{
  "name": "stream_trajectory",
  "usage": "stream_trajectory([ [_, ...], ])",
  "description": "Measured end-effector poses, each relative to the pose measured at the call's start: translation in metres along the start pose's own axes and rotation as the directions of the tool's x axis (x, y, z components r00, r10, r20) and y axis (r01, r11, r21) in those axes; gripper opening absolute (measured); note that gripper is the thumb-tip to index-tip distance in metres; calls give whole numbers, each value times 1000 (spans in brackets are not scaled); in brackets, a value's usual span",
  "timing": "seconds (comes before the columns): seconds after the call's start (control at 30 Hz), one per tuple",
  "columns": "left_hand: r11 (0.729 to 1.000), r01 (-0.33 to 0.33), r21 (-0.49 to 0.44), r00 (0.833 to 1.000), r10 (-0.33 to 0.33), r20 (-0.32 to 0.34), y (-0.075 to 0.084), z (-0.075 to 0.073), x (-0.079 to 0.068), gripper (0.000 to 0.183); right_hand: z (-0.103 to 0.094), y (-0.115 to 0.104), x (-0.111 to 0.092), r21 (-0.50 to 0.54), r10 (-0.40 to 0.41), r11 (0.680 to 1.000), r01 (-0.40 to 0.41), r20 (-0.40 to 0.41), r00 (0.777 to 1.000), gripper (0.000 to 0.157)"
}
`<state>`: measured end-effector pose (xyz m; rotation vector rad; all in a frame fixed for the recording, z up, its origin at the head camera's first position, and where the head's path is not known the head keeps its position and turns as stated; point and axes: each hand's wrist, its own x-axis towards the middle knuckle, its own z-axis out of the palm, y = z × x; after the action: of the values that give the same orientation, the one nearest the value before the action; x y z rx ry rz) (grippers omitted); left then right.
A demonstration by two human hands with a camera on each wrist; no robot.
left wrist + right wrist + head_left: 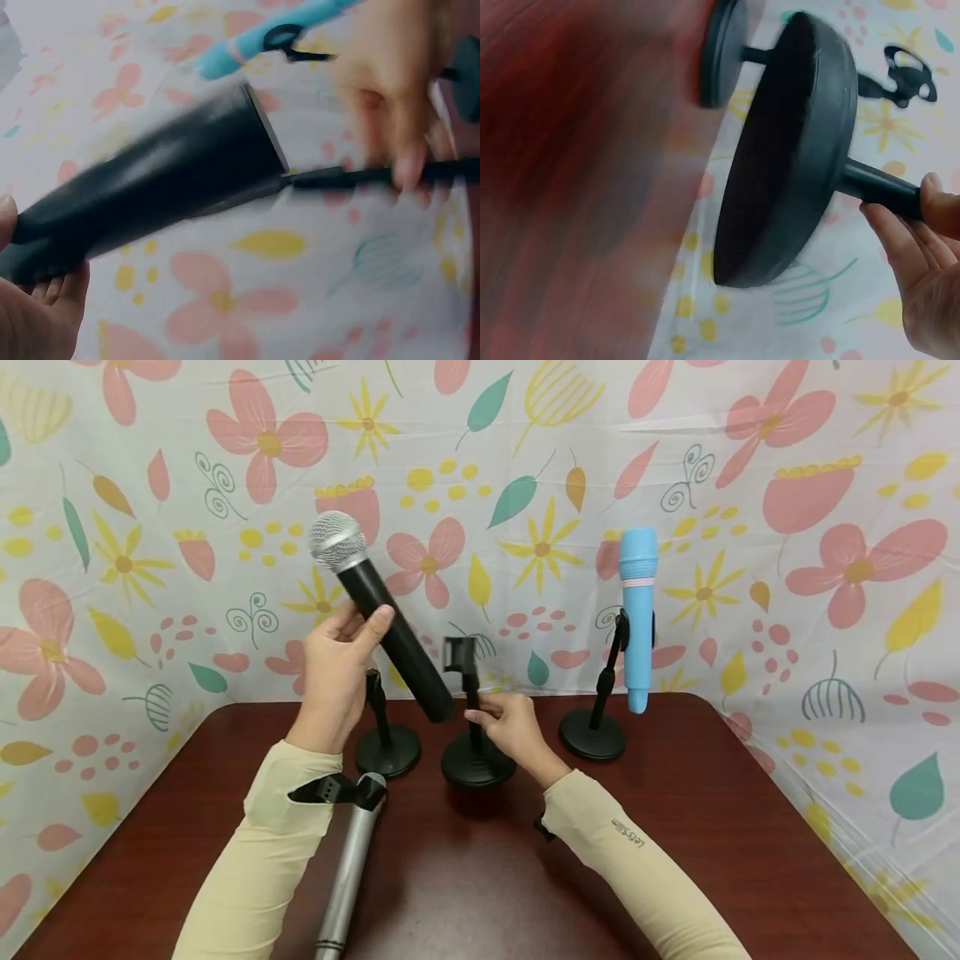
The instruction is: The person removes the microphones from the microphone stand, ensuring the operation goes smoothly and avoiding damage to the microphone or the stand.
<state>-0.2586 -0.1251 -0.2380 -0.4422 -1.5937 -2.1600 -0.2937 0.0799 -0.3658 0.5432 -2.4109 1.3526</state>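
Observation:
In the head view my left hand (330, 681) grips a black microphone (408, 664) with a silver mesh head, tilted with its head up to the left. My right hand (513, 727) pinches the pole of the middle black microphone stand (477, 770). That stand's round base (802, 161) shows its underside in the right wrist view, raised off the table. An open clip (460, 654) tops the stand, close to the microphone's lower end. In the left wrist view, the microphone's butt end (262, 131) overlaps the clip; whether they touch I cannot tell.
A blue microphone (638, 627) sits upright in the right stand (592, 735). Another black stand (387, 752) is at left, partly behind my left hand. A silver microphone (352, 868) lies on the dark red table (480, 877) by my left forearm. Flowered cloth (540, 460) hangs behind.

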Motion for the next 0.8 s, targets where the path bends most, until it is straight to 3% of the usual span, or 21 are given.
stream_trajectory([
  [0.1, 999, 25, 42, 1000, -25, 4, 3, -4, 1, 49, -1, 4, 0, 33, 38, 999, -38, 1, 999, 34],
  [0.23, 979, 153, 131, 984, -163, 68, -1, -5, -5, 54, -1, 4, 1, 81, 26, 996, -26, 10, 1000, 34],
  [0.33, 951, 230, 207, 960, -256, 109, -4, -8, -10, 55, -2, 5, 2, 120, 38, 992, -39, 8, 999, 34],
  [0.5, 900, 299, 318, 910, -369, 188, -7, -13, -19, 57, -1, 11, 5, 129, 40, 991, -40, 2, 999, 32],
  [0.63, 860, 340, 381, 865, -445, 233, -10, -14, -26, 58, 1, 14, 6, 136, 31, 990, -31, 5, 1000, 30],
  [0.8, 802, 346, 487, 833, -501, 234, -19, -17, -32, 50, 3, 18, 8, 154, 17, 988, -17, 3, 1000, 28],
])
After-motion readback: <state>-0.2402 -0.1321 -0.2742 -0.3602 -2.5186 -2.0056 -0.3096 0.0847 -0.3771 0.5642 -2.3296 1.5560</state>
